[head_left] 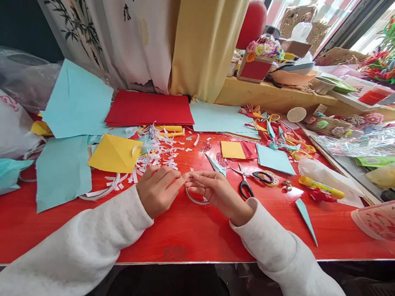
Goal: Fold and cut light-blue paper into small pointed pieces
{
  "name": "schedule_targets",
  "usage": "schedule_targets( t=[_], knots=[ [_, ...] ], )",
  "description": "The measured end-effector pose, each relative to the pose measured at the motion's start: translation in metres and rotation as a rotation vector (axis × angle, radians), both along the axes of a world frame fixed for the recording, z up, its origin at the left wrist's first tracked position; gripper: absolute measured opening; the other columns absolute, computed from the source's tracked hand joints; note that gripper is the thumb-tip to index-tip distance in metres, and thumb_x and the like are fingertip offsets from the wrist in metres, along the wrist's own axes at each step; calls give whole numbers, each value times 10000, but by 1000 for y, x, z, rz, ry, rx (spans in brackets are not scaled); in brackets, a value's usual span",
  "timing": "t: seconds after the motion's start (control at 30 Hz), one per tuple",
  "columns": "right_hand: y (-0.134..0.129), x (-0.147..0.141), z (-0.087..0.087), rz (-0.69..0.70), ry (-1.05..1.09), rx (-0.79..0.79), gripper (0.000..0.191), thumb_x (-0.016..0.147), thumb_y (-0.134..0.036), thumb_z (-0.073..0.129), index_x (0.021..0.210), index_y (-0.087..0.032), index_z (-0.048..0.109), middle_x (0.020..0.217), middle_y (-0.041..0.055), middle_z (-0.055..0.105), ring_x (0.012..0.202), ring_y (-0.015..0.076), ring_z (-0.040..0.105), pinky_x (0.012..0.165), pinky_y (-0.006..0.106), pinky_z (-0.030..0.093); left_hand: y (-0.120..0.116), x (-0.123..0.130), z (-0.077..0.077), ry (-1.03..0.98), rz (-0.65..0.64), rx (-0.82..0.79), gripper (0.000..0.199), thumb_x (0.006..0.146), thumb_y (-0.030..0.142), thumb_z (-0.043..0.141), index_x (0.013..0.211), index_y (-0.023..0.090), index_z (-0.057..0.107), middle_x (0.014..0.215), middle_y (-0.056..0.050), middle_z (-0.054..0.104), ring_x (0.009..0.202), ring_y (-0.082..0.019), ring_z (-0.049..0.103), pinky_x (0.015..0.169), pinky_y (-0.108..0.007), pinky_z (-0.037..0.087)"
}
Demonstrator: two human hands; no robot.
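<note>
My left hand (159, 188) and my right hand (219, 193) meet above the red table, fingertips touching. Both are closed in a pinch on a thin white paper strip (196, 199), which curves in a loop below my right fingers. Its pinched part is mostly hidden by the fingers. Beyond my left hand lies a heap of white paper shreds (160, 151), with a creased yellow paper square (116, 154) to the left. Black-handled scissors (245, 187) lie open just past my right hand, near a folded light-blue paper cone (216, 164).
Red sheets (150, 109) and light-blue sheets (224, 118) lie at the back. Small yellow (232, 149) and blue squares (275, 158) lie right of centre. A yellow glue stick (321, 187), another blue cone (306, 220) and a pink tub (385, 217) are at right. Plastic bags (6, 122) bulge at left.
</note>
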State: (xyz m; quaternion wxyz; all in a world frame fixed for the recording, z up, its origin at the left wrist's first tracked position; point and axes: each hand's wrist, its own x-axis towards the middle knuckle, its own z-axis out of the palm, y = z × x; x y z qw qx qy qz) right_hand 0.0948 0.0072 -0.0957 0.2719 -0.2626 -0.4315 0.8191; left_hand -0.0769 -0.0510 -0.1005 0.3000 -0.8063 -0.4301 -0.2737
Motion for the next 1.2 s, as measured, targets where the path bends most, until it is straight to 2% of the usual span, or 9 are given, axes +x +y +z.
schedule_targets(
  t=[0.27,0.4,0.5,0.6,0.7,0.77,0.87,1.03,1.2],
  knots=[
    [-4,8,16,73,-38,-34,246,780,-353,555,738,-118,615,488,-65,403,371,4,296,364,159,210,-7,2,4,104,-16,138,236,791,129,520,1020,174,559,837,-22,662,770,-151,574,708,-302,333],
    [-8,6,19,160,-175,102,369,805,-439,487,898,-113,632,452,-48,433,350,34,347,341,176,188,-6,0,7,44,-12,163,64,775,160,563,839,165,565,745,-5,656,742,-139,572,697,-287,326],
    [-4,6,18,0,-214,216,442,817,-496,431,1008,-136,602,485,-36,474,373,45,387,353,175,240,1,-10,6,-38,86,178,17,779,181,565,796,182,560,668,23,636,720,-134,565,710,-288,304],
    [2,7,17,-73,-161,136,525,816,-573,349,1069,-164,560,563,-12,542,402,57,445,369,180,291,11,-24,2,-103,235,182,25,781,198,558,771,176,555,641,8,621,711,-159,551,689,-297,300],
    [4,7,15,-25,-117,86,545,807,-606,320,965,-153,578,494,-16,523,364,64,437,352,185,275,20,-34,-4,-128,330,113,50,790,168,523,810,179,567,690,-12,639,745,-188,540,679,-307,296],
    [4,8,14,-13,-101,130,467,802,-577,382,755,-153,571,352,-64,378,286,45,302,323,183,186,24,-39,-7,-153,364,78,106,792,152,504,871,173,570,768,-28,656,777,-203,533,679,-313,295],
    [3,10,13,-47,-43,163,468,797,-541,437,511,-175,377,307,-96,205,288,32,127,331,197,96,27,-46,-11,-162,393,25,100,796,190,505,863,173,578,800,-41,660,783,-213,531,671,-320,290],
    [5,12,12,-126,69,138,532,799,-570,401,484,-187,211,343,-88,168,326,42,107,347,211,116,29,-52,-12,-167,494,8,171,815,192,462,895,191,612,798,-66,641,814,-241,527,692,-349,280],
    [10,10,8,-147,121,85,453,747,-571,486,555,-173,390,422,-75,325,332,30,238,344,184,183,25,-35,-7,-253,425,50,241,793,232,504,1005,151,585,997,-117,595,932,-263,502,790,-377,300]
  ],
)
